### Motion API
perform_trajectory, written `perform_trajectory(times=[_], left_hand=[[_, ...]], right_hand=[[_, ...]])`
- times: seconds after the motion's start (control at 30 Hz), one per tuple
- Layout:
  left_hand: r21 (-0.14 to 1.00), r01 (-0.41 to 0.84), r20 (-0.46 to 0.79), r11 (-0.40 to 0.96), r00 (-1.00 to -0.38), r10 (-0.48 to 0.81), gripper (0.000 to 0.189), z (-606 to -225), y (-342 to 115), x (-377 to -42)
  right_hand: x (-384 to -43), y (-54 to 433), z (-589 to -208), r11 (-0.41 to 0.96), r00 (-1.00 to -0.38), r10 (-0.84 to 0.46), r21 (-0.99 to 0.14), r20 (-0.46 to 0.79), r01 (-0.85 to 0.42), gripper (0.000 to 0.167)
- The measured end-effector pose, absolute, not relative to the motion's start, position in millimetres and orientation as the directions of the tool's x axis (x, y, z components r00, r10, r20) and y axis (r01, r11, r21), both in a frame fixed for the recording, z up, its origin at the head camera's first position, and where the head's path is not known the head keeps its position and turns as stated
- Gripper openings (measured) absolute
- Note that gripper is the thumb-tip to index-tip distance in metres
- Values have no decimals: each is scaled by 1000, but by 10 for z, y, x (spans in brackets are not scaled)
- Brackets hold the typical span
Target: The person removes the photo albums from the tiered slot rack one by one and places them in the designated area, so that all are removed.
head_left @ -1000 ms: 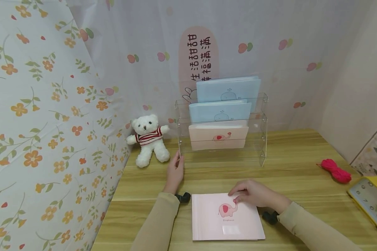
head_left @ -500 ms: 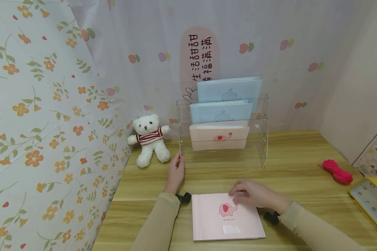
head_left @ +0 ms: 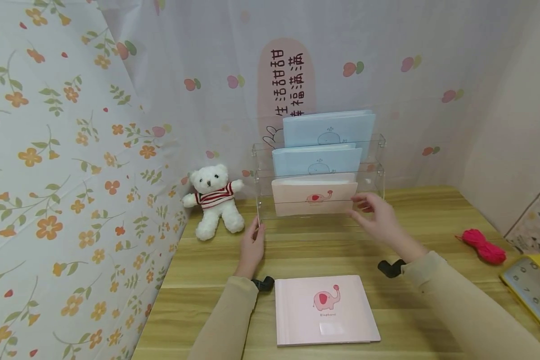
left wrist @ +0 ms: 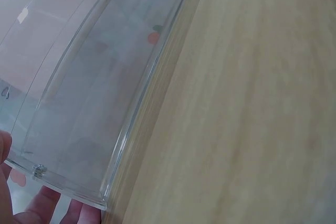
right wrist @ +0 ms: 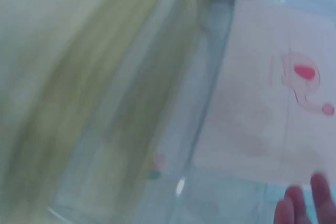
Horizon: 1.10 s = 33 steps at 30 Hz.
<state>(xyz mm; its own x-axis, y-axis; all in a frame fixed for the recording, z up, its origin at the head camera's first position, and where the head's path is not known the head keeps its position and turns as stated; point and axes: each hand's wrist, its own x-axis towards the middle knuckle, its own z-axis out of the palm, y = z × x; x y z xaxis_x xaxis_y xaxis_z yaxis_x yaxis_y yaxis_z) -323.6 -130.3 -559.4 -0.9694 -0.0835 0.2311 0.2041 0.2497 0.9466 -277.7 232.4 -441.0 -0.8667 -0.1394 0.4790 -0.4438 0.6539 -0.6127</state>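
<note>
My left hand (head_left: 252, 250) grips the left side panel of a clear acrylic rack (left wrist: 94, 114), with the thumb on one face and fingers on the other in the left wrist view. At the rack's right front is my right hand (head_left: 380, 222), fingers apart and loosely bent, fingertips right by the edge of a pink elephant album (head_left: 292, 195) in the lowest tier. Two blue whale albums (head_left: 297, 161) lean in the tiers behind it. Flat on the table, nearer me, lies another pink elephant album (head_left: 297, 310), which neither hand touches.
A white teddy bear (head_left: 220, 215) in a striped top sits left of the rack. Pink yarn (head_left: 483, 246) lies at the right on the wooden table (head_left: 198, 300), with a yellow-framed clock (head_left: 528, 287) nearer me. A patterned curtain (head_left: 184, 40) hangs behind the rack.
My right hand has left the album on the table and moved forward to the rack's right side. My left hand stays at the rack's left panel.
</note>
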Motion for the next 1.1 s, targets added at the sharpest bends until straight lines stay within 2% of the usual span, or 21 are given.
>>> perform_trajectory(times=[0.17, 0.27, 0.37, 0.67, 0.93, 1.1], left_hand=[[948, 187, 216, 259, -973, -87, 52, -5591, -1302, -3231], [949, 178, 208, 261, -974, -91, 52, -5581, -1300, -3219], [946, 182, 213, 268, -973, -90, 52, -5584, -1297, -3213], [938, 201, 237, 282, -966, -99, 51, -5599, -1290, -3220], [936, 212, 247, 279, -965, -94, 50, -5577, -1305, -3226], [939, 212, 242, 270, -967, -81, 51, -5590, -1311, -3226]], right_hand=[[-2941, 2360, -4220, 667, -919, -33, -676, 393, -313, 63], [-3035, 2353, -4165, 660, -932, -22, -695, 363, -286, 74], [-3118, 2330, -4141, 646, -931, -14, -707, 364, -286, 79], [-3288, 2202, -4026, 614, -913, -11, -717, 409, -329, 71], [-3395, 2104, -3961, 633, -917, -78, -691, 392, -349, 60], [-3411, 2043, -3997, 647, -935, -107, -690, 339, -324, 57]])
